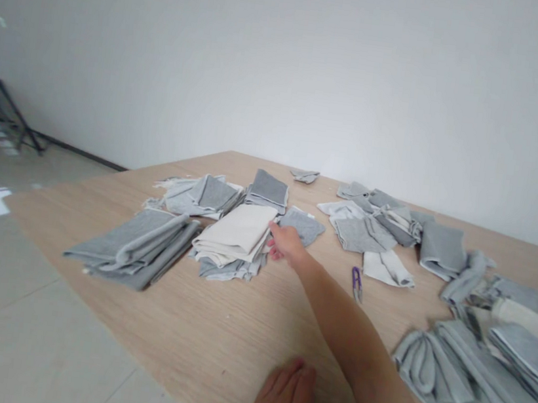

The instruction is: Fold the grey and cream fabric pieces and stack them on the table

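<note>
My right hand [285, 243] reaches out to a stack of folded cloths near the middle of the table. Its thumb and forefinger pinch the right edge of the cream cloth [240, 227] on top, and the other fingers curl below. Grey cloth [227, 270] shows under the cream layers. My left hand [283, 401] lies palm down on the wood at the near edge of the view, holding nothing, its fingers stretched out. Just behind the stack sit a folded dark grey cloth [269, 188] and a flatter grey piece [303, 224].
Purple-handled thread snips [356, 284] lie right of my forearm. Folded grey cloths [131, 246] are at the left, with more pieces [205, 194] behind. Loose grey and white cloths [364, 230] spread over the right side. A wall [316, 69] stands behind the wooden table [171, 341].
</note>
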The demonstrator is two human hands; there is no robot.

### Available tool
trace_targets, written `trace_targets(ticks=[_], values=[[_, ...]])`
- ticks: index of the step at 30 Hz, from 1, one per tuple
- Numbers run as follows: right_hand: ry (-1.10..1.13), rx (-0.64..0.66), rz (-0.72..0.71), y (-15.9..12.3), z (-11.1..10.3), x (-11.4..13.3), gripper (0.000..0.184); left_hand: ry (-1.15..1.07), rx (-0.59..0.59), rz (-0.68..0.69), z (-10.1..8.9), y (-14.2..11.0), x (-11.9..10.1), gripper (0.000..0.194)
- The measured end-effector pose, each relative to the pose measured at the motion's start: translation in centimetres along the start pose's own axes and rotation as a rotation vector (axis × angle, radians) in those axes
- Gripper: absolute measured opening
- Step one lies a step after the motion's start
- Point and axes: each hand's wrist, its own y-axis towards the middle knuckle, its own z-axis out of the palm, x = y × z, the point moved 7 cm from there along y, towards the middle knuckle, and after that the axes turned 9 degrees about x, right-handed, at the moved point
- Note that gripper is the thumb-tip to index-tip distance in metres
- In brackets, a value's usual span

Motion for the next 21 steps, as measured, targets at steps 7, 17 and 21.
trace_targets(ticks=[7,17,21], values=[[-0.522,-0.138,-0.113,-6.1,-4.4,-0.9,0.028,0.173,-0.007,0.128,-1.0,0.4,-0.1,0.043],[-0.982,-0.556,0.234,-12.2,-21.2,-5.0,0.029,0.244,-0.059,0.189,-1.0,0.7,-0.1,0.037],[-0.989,-0.638,0.483,-14.4,-27.1,-7.8,0.037,0.265,-0.085,0.215,-1.1,0.8,-0.2,0.036]])
